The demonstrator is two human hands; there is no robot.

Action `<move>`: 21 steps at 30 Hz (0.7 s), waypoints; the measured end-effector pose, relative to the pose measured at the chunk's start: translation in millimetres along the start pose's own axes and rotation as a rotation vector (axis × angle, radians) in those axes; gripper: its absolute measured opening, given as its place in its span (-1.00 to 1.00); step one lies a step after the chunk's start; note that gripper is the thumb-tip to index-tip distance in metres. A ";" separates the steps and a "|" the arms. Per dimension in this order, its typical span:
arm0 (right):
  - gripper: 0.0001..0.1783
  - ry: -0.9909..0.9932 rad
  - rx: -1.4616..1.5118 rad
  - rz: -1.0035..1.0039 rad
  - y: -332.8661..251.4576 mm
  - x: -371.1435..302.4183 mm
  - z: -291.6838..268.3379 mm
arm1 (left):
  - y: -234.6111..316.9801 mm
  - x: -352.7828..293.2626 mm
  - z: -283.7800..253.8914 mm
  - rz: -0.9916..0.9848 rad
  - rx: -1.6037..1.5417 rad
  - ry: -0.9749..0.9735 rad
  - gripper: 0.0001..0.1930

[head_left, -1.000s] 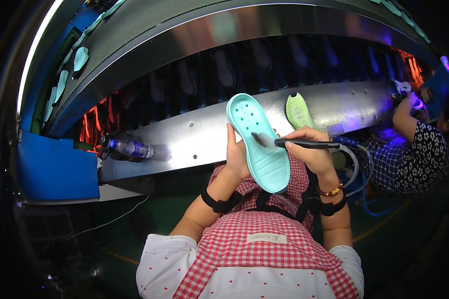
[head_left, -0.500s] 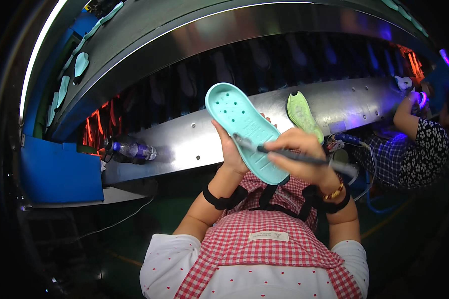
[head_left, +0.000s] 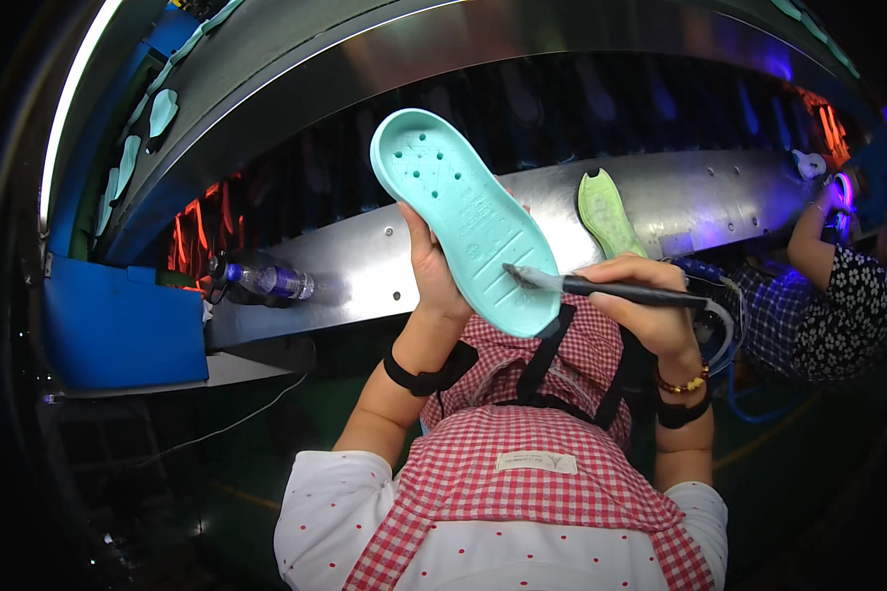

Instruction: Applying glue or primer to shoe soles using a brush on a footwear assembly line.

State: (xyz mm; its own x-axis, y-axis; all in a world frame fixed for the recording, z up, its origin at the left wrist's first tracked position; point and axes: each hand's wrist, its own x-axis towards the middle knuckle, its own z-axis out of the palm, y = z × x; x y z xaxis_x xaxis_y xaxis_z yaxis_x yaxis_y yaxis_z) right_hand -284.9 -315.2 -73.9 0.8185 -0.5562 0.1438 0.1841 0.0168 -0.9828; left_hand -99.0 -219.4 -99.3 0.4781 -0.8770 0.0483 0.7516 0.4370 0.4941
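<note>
My left hand (head_left: 432, 271) grips a turquoise shoe sole (head_left: 478, 219) by its left edge, its fingers partly hidden behind it. The sole tilts with its holed, rounded end up and to the left. A brush (head_left: 586, 286) with a dark handle and pale bristles is closed in my right hand (head_left: 650, 310). Its bristle tip rests on or just over the grooved lower part of the sole. Behind my right hand, a light green sole (head_left: 609, 215) lies on the metal ledge (head_left: 350, 276).
A plastic bottle (head_left: 271, 283) lies at the ledge's left end. Turquoise pieces (head_left: 163, 111) sit on the dark conveyor (head_left: 232, 74) at upper left. A blue metal box (head_left: 118, 330) stands to the left. At right, another person's arm (head_left: 811, 236) reaches toward the ledge.
The sole has moved up and slightly left with my left hand. My right hand has shifted right, and the brush tip has gone from the sole's left edge to its lower middle.
</note>
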 end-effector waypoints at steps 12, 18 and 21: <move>-0.81 0.035 0.775 0.236 23.1 4.6 21.8 | -4.4 -14.6 28.1 -0.075 -0.091 -0.002 -0.29; -0.81 -0.025 0.201 0.113 8.6 -5.4 28.2 | -10.6 -13.2 8.5 -0.133 -0.119 -0.032 -0.34; -0.79 0.032 0.031 -0.134 10.5 6.3 23.6 | -13.9 -6.9 9.0 -0.146 -0.232 -0.056 -0.33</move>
State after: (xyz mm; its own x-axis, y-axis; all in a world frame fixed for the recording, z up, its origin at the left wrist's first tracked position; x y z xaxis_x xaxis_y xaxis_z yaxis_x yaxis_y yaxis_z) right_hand -265.0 -299.0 -80.5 0.7680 -0.5811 0.2694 0.3078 -0.0340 -0.9508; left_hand -116.8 -221.2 -98.7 0.3357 -0.9410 0.0423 0.8980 0.3332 0.2875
